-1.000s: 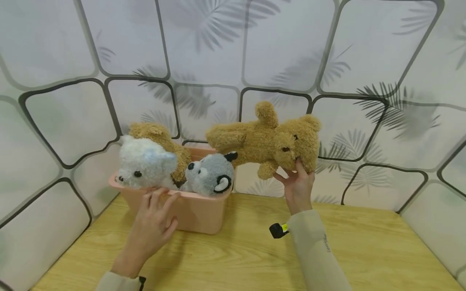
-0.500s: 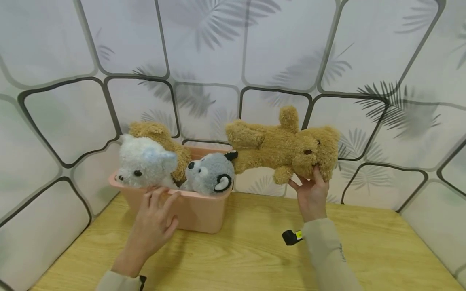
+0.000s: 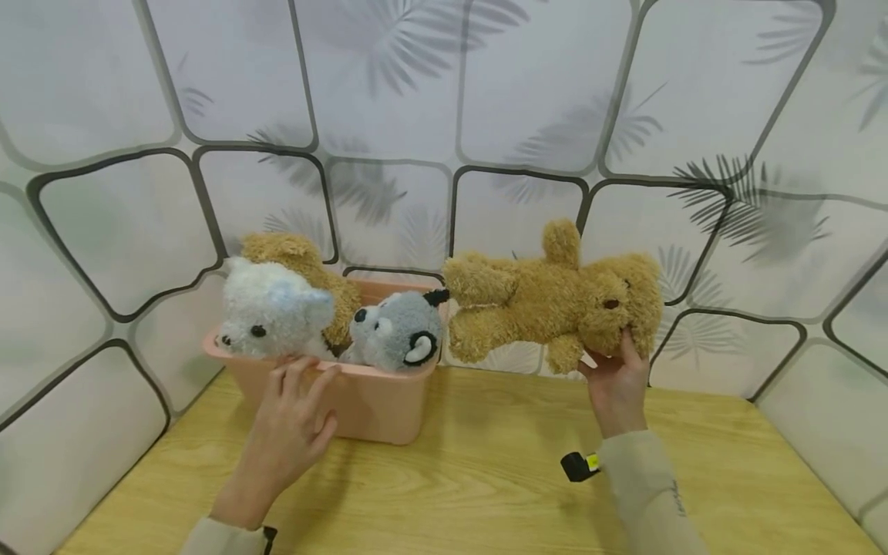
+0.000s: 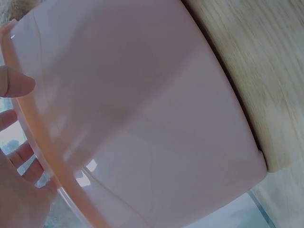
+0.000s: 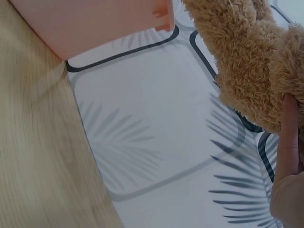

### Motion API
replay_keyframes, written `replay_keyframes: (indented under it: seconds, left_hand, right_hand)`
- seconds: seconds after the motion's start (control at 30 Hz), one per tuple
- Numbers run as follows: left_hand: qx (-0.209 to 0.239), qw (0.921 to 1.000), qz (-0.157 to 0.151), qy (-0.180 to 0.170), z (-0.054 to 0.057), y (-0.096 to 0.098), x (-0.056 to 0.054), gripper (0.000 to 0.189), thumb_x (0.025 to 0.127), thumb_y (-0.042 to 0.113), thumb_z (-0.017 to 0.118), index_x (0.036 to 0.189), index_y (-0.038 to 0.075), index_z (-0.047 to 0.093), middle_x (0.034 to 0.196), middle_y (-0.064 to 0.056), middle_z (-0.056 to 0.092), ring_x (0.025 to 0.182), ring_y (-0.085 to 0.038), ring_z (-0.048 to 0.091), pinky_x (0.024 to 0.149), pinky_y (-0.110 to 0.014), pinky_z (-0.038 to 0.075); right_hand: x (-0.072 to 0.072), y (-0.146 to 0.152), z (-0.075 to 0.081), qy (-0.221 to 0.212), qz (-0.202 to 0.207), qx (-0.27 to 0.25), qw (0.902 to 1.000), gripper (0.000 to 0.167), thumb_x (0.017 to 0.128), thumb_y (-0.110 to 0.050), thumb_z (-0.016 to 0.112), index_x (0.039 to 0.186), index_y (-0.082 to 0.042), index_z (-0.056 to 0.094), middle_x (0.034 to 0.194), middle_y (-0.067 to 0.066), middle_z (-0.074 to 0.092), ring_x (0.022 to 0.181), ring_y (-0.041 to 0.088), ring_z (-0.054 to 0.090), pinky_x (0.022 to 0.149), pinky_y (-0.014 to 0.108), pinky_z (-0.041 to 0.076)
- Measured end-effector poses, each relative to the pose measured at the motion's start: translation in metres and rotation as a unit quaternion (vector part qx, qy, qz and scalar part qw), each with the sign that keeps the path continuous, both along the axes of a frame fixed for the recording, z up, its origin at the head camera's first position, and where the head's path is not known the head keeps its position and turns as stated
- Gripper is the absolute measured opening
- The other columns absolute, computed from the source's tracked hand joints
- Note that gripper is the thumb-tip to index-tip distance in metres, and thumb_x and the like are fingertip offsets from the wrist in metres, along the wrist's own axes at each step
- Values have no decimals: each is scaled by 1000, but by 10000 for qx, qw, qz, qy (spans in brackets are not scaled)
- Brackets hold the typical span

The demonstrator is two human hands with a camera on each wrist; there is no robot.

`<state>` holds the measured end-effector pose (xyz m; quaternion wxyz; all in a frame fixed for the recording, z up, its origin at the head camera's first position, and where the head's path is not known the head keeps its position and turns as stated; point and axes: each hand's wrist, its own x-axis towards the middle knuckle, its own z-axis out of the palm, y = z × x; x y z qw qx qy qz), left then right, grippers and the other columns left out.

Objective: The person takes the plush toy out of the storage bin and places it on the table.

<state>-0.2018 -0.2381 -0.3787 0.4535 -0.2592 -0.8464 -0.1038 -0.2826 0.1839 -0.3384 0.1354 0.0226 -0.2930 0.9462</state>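
Note:
My right hand (image 3: 620,389) holds a tan teddy bear (image 3: 541,297) by its head, thumb on its muzzle. The bear lies sideways in the air, with its face towards me and its legs pointing left. In the right wrist view a finger presses into the plush fur (image 5: 242,61). My left hand (image 3: 291,420) rests at the front rim of a pink plastic bin (image 3: 375,408), its fingers hooked over the edge. Inside the bin sit a white plush toy (image 3: 270,312), a grey-and-white husky plush (image 3: 395,331) and another tan plush (image 3: 336,301), partly hidden.
A wood-grain table (image 3: 499,478) runs under everything. Behind it stands a patterned wall covering (image 3: 388,208) with leaf prints, folding forward on both sides. A small black device (image 3: 577,467) sticks out from my right cuff.
My right hand has carried the teddy bear to the right and lower, away from the bin, so its legs now lie past the bin's right side. My left hand stays at the rim.

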Motion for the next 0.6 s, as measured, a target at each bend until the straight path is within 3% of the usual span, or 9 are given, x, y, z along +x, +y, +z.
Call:
replay_keyframes:
  seconds: [0.23, 0.37, 0.6]
  left_hand:
    - [6, 10000, 30, -18, 0, 0, 1, 52, 77, 15, 60, 128, 2, 59, 121, -31, 50, 103, -50, 46, 82, -60, 44]
    - [19, 10000, 13, 7, 0, 0, 1, 52, 77, 15, 59, 128, 2, 59, 121, -31, 50, 102, -50, 46, 82, -60, 44]
    - [-22, 10000, 83, -51, 0, -1, 1, 53, 76, 13, 63, 128, 2, 59, 122, -31, 50, 103, -50, 46, 82, -60, 45]
  right_hand:
    - [0, 10, -4, 78, -203, 5, 9998, 42, 102, -18, 58, 142, -26, 45, 126, 3, 60, 76, 30, 70, 59, 41, 48]
    - [1, 16, -7, 194, -218, -19, 9996, 43, 101, -15, 58, 142, -23, 45, 120, 7, 64, 74, 30, 71, 48, 41, 47]
    - [3, 22, -17, 246, -153, -25, 9996, 41, 102, -16, 56, 141, -23, 44, 116, 5, 65, 67, 29, 70, 46, 37, 42]
